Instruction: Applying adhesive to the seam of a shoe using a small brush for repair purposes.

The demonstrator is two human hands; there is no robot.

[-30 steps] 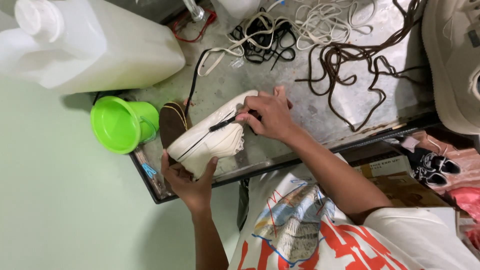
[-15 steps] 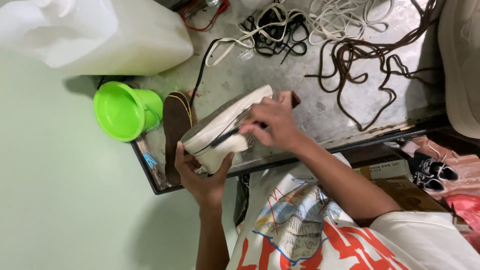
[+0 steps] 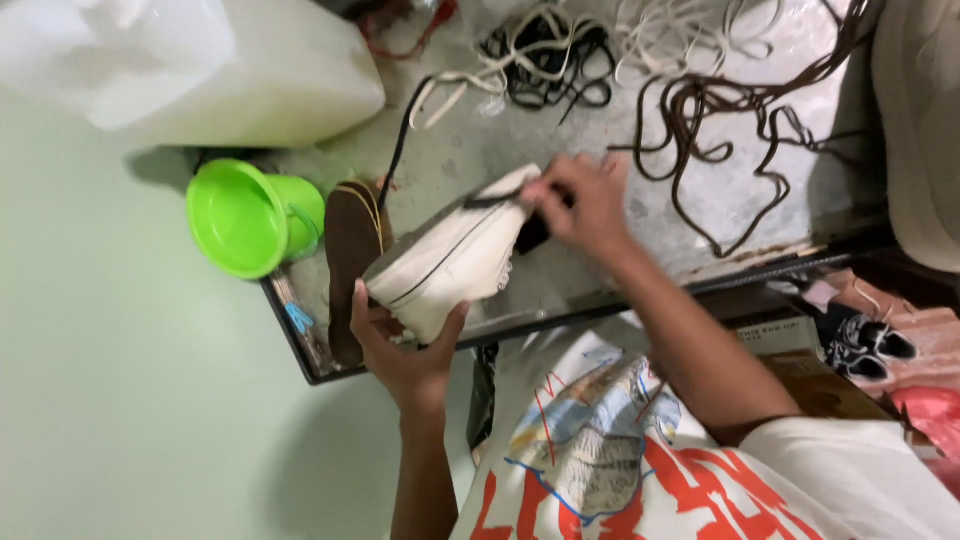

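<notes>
We hold white shoe [image 3: 455, 262] over metal tray [image 3: 300, 345]. Left hand [image 3: 405, 350] cups lower end from below, fingers clamped. Right hand [image 3: 580, 200] pinches upper end beside dark lace [image 3: 400, 140]. Long axis slants lower-left to upper-right. Green cup [image 3: 250, 215] sits left.

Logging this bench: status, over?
Left hand grips white shoe. Right hand at its top, black lace. Brown insole, green cup beside.
</notes>
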